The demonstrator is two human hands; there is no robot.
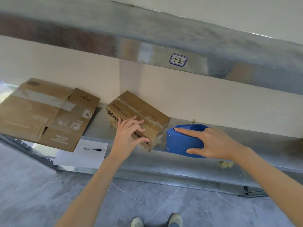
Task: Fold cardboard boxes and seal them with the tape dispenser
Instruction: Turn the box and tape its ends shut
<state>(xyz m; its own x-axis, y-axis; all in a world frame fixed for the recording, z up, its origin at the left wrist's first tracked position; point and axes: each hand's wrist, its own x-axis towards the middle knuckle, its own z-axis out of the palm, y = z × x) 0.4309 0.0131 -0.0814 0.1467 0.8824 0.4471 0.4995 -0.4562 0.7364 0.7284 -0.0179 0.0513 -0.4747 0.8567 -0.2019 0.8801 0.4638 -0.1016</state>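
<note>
Forearms, two, bare, rising to a metal shelf. Left hand: fingers curled over the near end of the folded, taped cardboard box; right hand, just to its right, grips the blue tape dispenser, mouth at the box corner. Step judged: sealing that end; next likely calls for tearing the tape and pressing it flat, the left hand bracing.

Bright, even indoor light with only faint, soft shadows. Dull glare streaks the metal upper shelf. Flattened cardboard at left is motion-blurred. Straight edges bow toward the frame's borders.
</note>
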